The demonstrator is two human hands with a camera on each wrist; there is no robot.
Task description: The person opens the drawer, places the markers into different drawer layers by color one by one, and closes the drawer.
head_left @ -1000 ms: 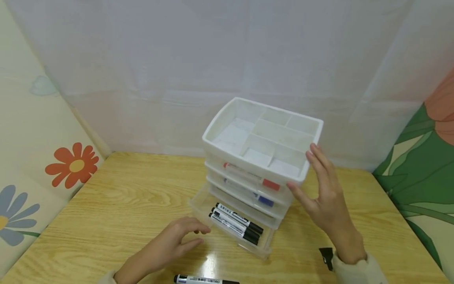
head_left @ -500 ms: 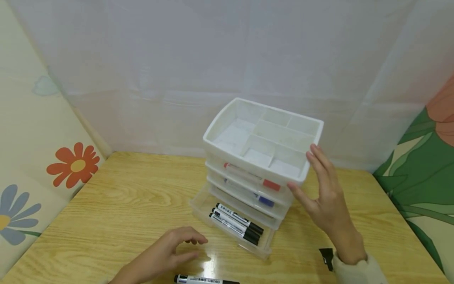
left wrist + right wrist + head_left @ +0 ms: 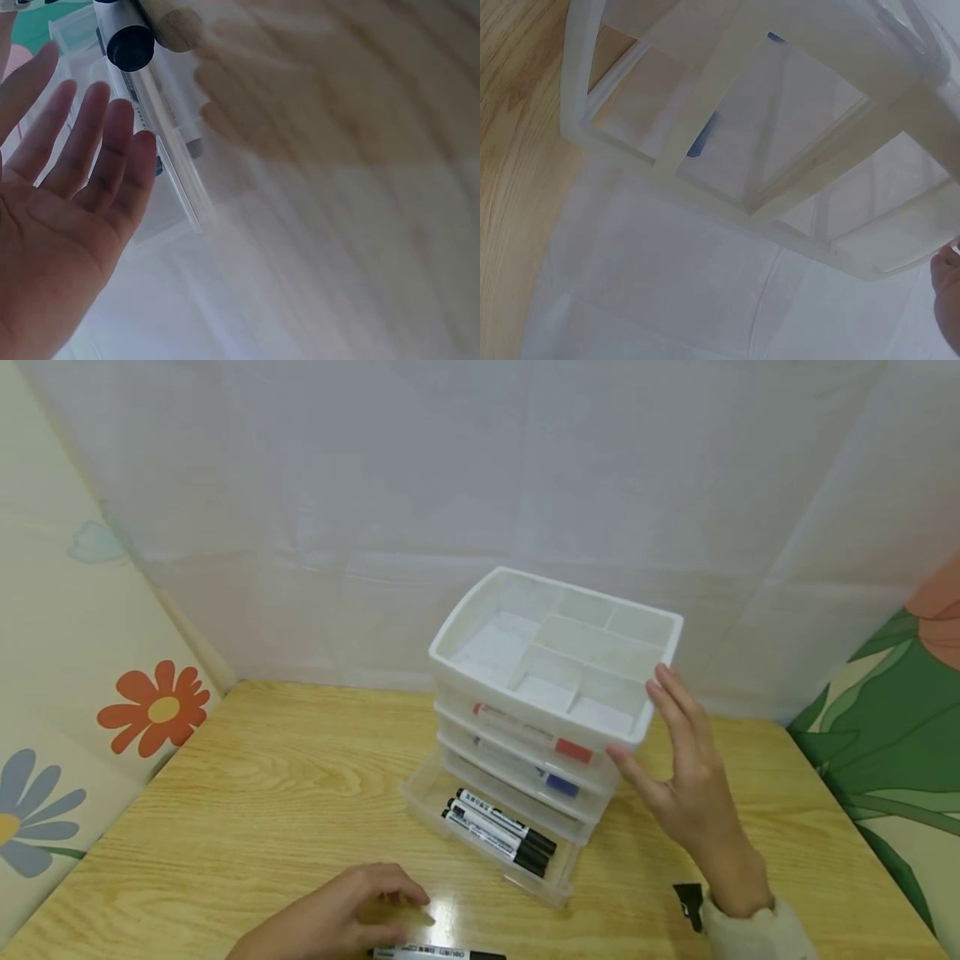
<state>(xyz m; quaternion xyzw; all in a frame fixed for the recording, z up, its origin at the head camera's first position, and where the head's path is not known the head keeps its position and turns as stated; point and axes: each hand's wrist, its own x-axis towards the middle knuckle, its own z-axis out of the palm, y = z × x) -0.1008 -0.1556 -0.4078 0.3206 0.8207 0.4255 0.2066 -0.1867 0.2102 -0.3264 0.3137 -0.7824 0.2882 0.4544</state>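
A white plastic drawer organizer point(image 3: 555, 652) stands on the table, a divided tray forming its top. Its clear bottom drawer point(image 3: 564, 893) is pulled out and holds three black-capped whiteboard markers point(image 3: 498, 831). My right hand point(image 3: 693, 785) rests on the organizer's right front corner, fingers fairly straight along the side, thumb at the front. Close to the front edge of the view lies another whiteboard marker point(image 3: 438, 953), partly cut off. My left hand point(image 3: 337, 910) hovers at its left end, fingers loosely bent and apart; in the left wrist view the palm and fingers point(image 3: 75, 150) hold nothing.
A red-capped marker point(image 3: 532, 732) shows through the upper drawer and a blue-capped marker point(image 3: 561, 785) through the one below. A small black piece point(image 3: 690, 906) lies beside the right sleeve. White sheeting point(image 3: 375, 527) hangs behind the wooden table point(image 3: 300, 760).
My left hand has moved back from the open drawer, down toward the loose marker at the front. The right hand, organizer and markers look unmoved.
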